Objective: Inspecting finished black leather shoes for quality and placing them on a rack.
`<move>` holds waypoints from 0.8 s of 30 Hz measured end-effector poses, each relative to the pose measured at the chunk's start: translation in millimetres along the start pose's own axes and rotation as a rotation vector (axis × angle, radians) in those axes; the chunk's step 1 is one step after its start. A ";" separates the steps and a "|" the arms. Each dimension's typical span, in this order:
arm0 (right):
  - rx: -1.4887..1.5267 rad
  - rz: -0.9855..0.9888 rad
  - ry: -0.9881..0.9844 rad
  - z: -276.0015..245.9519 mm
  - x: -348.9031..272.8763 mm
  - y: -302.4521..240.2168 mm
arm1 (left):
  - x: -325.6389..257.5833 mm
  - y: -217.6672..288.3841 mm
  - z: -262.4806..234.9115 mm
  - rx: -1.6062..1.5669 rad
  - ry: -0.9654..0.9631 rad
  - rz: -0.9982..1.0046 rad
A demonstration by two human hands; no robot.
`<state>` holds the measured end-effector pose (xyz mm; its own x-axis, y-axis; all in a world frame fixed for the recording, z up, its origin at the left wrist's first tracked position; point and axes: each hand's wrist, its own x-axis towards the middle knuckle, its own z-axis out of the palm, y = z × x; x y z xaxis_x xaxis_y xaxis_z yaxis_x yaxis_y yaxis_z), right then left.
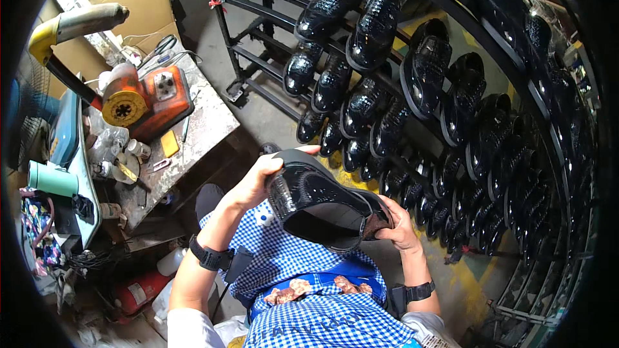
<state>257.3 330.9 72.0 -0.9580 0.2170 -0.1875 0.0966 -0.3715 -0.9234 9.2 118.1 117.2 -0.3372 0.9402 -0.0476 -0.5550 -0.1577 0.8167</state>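
A glossy black shoe [302, 185] with a textured upper is tilted in front of my apron, its ankle opening facing me. My left hand [258, 177] grips it at the toe end, fingers stretched along the sole side. At the heel end my right hand [398, 227] pinches the shoe, thumb near the inside of the opening. Part of the sole is hidden behind the upper. Past my hands, rows of similar black shoes [422, 74] stand on a metal rack.
To the left, a worn workbench [213, 122] carries an orange machine [161, 100] with a yellow-and-black arm, a yellow block [169, 144], jars and small tools. A teal cup [51, 178] is at the far left. Below lies a red cylinder [138, 291]. The black rack frame [258, 45] reaches toward the bench.
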 end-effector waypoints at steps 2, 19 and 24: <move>0.046 -0.015 0.018 -4.7 -3.3 1.7 | 3.0 -1.7 3.6 0.000 -0.003 -0.008; -0.061 0.211 -0.255 60.8 110.0 1.1 | -97.8 4.7 -57.8 -0.183 0.429 -0.006; -0.237 0.154 -0.416 124.3 168.5 5.4 | -184.3 6.3 -70.4 -0.225 0.710 0.330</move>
<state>62.8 253.2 77.0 -0.9495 -0.2205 -0.2232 0.2582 -0.1450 -0.9552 14.3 -77.4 90.6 -0.8701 0.4309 -0.2394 -0.4565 -0.5213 0.7210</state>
